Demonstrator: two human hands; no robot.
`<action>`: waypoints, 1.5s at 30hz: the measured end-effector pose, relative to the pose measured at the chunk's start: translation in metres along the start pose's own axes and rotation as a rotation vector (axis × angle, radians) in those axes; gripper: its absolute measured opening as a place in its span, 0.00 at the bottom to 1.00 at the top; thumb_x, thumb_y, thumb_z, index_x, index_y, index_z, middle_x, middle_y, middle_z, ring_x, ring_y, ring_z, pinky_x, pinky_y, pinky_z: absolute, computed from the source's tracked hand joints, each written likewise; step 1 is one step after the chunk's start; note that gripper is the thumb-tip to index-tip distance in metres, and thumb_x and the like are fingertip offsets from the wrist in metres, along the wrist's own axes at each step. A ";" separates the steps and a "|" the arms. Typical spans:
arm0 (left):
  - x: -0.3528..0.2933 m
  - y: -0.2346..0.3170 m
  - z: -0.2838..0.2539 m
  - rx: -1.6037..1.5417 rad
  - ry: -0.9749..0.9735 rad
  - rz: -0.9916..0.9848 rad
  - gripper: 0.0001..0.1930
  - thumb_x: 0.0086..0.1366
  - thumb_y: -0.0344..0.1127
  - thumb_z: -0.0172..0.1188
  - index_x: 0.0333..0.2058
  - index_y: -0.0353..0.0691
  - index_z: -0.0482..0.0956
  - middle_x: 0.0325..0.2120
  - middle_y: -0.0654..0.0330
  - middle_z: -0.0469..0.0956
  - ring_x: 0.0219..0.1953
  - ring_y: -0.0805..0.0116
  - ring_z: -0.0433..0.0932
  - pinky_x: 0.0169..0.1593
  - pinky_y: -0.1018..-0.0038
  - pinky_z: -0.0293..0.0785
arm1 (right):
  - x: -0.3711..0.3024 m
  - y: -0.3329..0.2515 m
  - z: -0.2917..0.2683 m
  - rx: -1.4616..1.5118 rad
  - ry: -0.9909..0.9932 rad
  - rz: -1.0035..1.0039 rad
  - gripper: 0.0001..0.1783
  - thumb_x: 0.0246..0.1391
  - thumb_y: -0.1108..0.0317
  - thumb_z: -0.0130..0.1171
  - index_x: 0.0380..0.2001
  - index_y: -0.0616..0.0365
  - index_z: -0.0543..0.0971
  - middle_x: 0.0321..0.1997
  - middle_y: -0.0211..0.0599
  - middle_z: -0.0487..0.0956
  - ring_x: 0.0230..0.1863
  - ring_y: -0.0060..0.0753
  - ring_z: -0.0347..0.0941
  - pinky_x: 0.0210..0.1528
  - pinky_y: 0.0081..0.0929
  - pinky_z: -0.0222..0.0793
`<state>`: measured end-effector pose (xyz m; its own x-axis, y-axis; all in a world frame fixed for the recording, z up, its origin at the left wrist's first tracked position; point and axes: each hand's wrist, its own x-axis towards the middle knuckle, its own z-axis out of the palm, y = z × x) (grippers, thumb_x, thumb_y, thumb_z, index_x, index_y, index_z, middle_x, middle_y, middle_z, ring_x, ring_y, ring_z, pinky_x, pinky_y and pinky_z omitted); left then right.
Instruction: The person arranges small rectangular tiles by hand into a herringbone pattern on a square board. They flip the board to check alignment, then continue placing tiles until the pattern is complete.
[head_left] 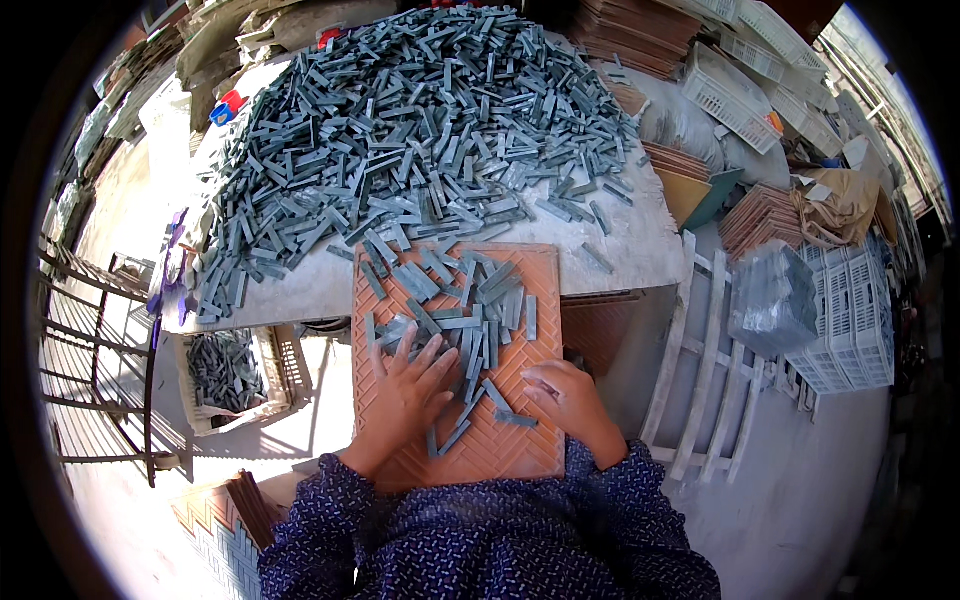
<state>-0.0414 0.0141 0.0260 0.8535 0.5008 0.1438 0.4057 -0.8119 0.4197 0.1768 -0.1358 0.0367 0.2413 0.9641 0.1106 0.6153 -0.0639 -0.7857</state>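
An orange-brown tray (400, 463) with a raised herringbone pattern extends from the table edge toward my body. Loose grey-green stone strips (460, 322) lie heaped over its far half, and a few more are scattered lower down. My left hand (408, 388) rests with fingers spread on the tray's left side, touching strips at the lower edge of the heap. Over the right edge is my right hand (570, 393), its fingers curled in toward the thumb. Whether a small piece sits between those fingertips I cannot make out.
A large pile of similar strips (420, 120) covers the pale table (640, 240) beyond. Below left stands a crate (283, 375) of strips. To the right are a slatted frame (705, 365), white plastic crates (850, 320) and stacked brown trays (755, 220). A metal rack (100, 350) stands left.
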 end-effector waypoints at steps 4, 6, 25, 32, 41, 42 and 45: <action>-0.019 0.043 0.019 -0.076 0.094 0.017 0.27 0.49 0.40 0.64 0.49 0.41 0.71 0.50 0.54 0.69 0.54 0.51 0.65 0.55 0.54 0.58 | -0.034 0.008 0.009 -0.100 0.038 -0.071 0.16 0.41 0.70 0.65 0.36 0.59 0.77 0.36 0.38 0.75 0.39 0.43 0.73 0.39 0.32 0.71; -0.023 0.054 0.026 -0.103 0.054 -0.045 0.26 0.48 0.40 0.65 0.46 0.38 0.70 0.45 0.54 0.70 0.48 0.53 0.67 0.49 0.59 0.62 | -0.038 0.011 0.022 -0.123 0.061 -0.101 0.16 0.39 0.70 0.66 0.36 0.59 0.77 0.34 0.38 0.74 0.38 0.42 0.73 0.38 0.31 0.71; -0.233 0.104 -0.012 -0.612 0.240 -0.126 0.12 0.60 0.32 0.51 0.42 0.37 0.65 0.31 0.53 0.70 0.34 0.55 0.73 0.39 0.63 0.71 | -0.170 -0.125 0.062 -0.218 0.171 -0.106 0.16 0.48 0.63 0.64 0.36 0.64 0.79 0.32 0.47 0.75 0.31 0.45 0.74 0.34 0.37 0.72; -0.237 0.109 0.030 -1.195 0.283 -0.236 0.12 0.59 0.28 0.48 0.43 0.36 0.66 0.30 0.56 0.72 0.30 0.66 0.74 0.33 0.71 0.71 | -0.183 -0.118 0.075 -0.162 0.082 0.001 0.16 0.48 0.63 0.64 0.36 0.63 0.79 0.36 0.49 0.77 0.35 0.45 0.74 0.38 0.40 0.72; -0.230 0.098 0.065 -1.264 0.133 -0.092 0.10 0.61 0.33 0.45 0.40 0.36 0.68 0.25 0.59 0.75 0.25 0.72 0.75 0.27 0.75 0.71 | -0.184 -0.116 0.081 -0.134 0.115 0.042 0.16 0.47 0.64 0.65 0.36 0.65 0.79 0.36 0.53 0.76 0.37 0.50 0.73 0.41 0.41 0.70; -0.230 0.098 0.063 -1.367 0.096 -0.142 0.10 0.61 0.33 0.45 0.40 0.36 0.68 0.25 0.59 0.75 0.25 0.72 0.75 0.27 0.76 0.71 | -0.184 -0.115 0.081 -0.131 0.119 0.048 0.16 0.46 0.64 0.65 0.36 0.65 0.79 0.36 0.53 0.76 0.37 0.51 0.73 0.41 0.42 0.70; -0.236 0.102 0.063 -1.569 0.060 -0.267 0.11 0.62 0.35 0.45 0.40 0.36 0.69 0.25 0.59 0.76 0.25 0.71 0.75 0.27 0.76 0.70 | -0.184 -0.111 0.084 -0.116 0.084 0.057 0.17 0.46 0.64 0.65 0.35 0.65 0.79 0.36 0.54 0.76 0.38 0.53 0.73 0.42 0.42 0.70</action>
<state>-0.1807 -0.2054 -0.0215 0.7875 0.6130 -0.0643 -0.2215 0.3788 0.8986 0.0012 -0.2847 0.0526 0.3374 0.9335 0.1217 0.6801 -0.1523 -0.7172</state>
